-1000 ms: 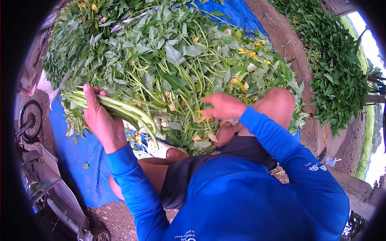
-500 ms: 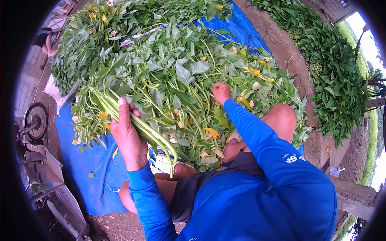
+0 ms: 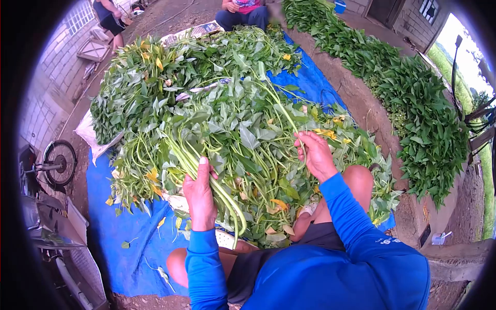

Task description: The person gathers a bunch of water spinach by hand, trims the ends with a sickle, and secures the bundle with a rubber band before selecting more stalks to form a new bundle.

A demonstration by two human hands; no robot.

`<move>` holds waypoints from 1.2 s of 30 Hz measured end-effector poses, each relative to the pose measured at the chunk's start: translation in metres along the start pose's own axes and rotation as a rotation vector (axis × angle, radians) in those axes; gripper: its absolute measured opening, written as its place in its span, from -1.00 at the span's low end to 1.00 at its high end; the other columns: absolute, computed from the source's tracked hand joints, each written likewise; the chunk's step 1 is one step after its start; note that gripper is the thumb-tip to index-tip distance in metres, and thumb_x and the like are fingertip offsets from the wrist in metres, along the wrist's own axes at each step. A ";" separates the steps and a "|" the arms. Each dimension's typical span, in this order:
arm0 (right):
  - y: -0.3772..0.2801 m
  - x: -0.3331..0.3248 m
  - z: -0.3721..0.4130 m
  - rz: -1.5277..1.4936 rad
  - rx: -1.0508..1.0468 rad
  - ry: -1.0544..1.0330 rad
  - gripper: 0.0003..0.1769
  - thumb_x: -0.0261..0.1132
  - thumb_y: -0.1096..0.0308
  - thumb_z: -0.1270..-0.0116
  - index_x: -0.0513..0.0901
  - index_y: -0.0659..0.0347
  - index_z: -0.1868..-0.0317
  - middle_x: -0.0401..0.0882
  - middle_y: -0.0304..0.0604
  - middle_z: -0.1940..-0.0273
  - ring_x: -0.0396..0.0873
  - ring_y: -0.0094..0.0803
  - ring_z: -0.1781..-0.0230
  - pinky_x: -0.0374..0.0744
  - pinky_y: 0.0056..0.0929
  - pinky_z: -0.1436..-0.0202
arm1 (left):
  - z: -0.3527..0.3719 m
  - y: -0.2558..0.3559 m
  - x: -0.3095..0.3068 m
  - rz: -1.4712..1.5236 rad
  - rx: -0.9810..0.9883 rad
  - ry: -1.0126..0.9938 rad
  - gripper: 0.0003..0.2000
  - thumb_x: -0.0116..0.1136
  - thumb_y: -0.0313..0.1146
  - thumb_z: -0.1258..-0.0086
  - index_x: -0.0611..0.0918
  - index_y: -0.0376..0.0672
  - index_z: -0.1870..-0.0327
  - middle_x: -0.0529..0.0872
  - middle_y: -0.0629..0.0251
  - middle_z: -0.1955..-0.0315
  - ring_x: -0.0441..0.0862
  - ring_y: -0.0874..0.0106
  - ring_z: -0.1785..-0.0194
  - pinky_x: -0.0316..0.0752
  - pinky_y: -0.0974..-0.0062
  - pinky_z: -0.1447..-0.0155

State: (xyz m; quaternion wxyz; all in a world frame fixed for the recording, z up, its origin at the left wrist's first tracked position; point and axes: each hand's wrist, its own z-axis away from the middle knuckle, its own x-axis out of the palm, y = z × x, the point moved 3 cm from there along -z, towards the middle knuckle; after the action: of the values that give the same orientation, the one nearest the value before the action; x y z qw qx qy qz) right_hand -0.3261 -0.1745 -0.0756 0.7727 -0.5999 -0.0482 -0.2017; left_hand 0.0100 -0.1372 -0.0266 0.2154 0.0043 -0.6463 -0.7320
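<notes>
A bundle of long green stems [image 3: 181, 151] is gripped in my left hand [image 3: 200, 194], thumb on top; its cut ends curve down over my lap. My right hand [image 3: 316, 155] pinches one leafy stem [image 3: 283, 109], which stretches up and left over the heap. Under and beyond both hands lies a wide pile of leafy greens [image 3: 248, 137], with some yellow leaves [image 3: 326, 134] mixed in. The pile rests on a blue tarp [image 3: 135, 243].
Another long row of greens [image 3: 429, 137] lies at the right. A seated person [image 3: 245, 13] is behind the pile, and another person [image 3: 109, 18] stands at the upper left. A wheel [image 3: 60, 164] is at the left, a plastic cup [image 3: 438, 238] at the right.
The view has tilted up, showing more of the people behind. My right hand has lifted a single stem out of the pile. My left hand still holds its bundle.
</notes>
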 end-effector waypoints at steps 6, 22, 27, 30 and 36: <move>0.022 0.039 0.065 -0.114 0.093 -0.217 -0.72 0.36 0.18 -0.65 0.72 0.22 -0.10 0.70 -0.28 0.23 0.58 -0.56 0.37 0.58 -0.50 0.29 | 0.021 -0.007 0.015 0.073 -0.017 -0.057 -0.76 0.51 -0.25 -0.50 0.72 -0.14 -0.01 0.75 0.47 0.27 0.61 0.61 0.24 0.49 0.57 0.13; 0.039 0.093 0.140 0.658 -0.596 -0.282 -0.80 0.43 0.38 -0.53 0.80 0.37 0.02 0.77 0.00 0.15 0.74 -0.22 0.20 0.67 -0.26 0.12 | 0.010 -0.056 0.016 0.183 -0.248 -0.075 -0.78 0.39 -0.25 -0.59 0.73 -0.23 0.00 0.82 0.35 0.22 0.71 0.53 0.29 0.61 0.50 0.14; 0.027 0.082 0.151 0.705 -0.722 -0.381 -0.88 0.46 0.51 -0.43 0.80 0.35 0.08 0.75 0.02 0.15 0.75 -0.07 0.17 0.68 -0.22 0.08 | -0.012 -0.047 -0.001 0.077 -0.065 0.156 -0.72 0.33 -0.11 -0.62 0.73 -0.15 0.22 0.72 0.38 0.42 0.61 0.54 0.40 0.47 0.51 0.29; 0.013 0.035 0.110 0.694 -0.673 -0.293 -0.85 0.33 0.58 -0.47 0.77 0.32 0.01 0.74 -0.03 0.15 0.71 -0.25 0.19 0.62 -0.39 0.11 | -0.017 -0.016 -0.022 0.026 -0.052 0.165 -0.71 0.36 -0.12 -0.61 0.74 -0.19 0.22 0.75 0.33 0.39 0.65 0.53 0.36 0.51 0.52 0.27; 0.031 -0.086 -0.033 1.569 -0.329 0.326 -0.55 0.44 0.16 -0.40 0.80 0.28 -0.17 0.81 0.19 -0.07 0.75 0.05 -0.16 0.64 -0.09 -0.32 | -0.002 0.031 -0.028 -0.005 0.070 0.130 -0.71 0.44 -0.16 -0.57 0.74 -0.25 0.04 0.77 0.33 0.37 0.67 0.59 0.39 0.55 0.60 0.31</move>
State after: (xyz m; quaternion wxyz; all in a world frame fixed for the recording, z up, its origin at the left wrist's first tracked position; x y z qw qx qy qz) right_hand -0.3993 -0.1780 -0.1400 0.5884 -0.5280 0.5289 0.3086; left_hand 0.0454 -0.1328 -0.0050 0.2545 0.0610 -0.6562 -0.7078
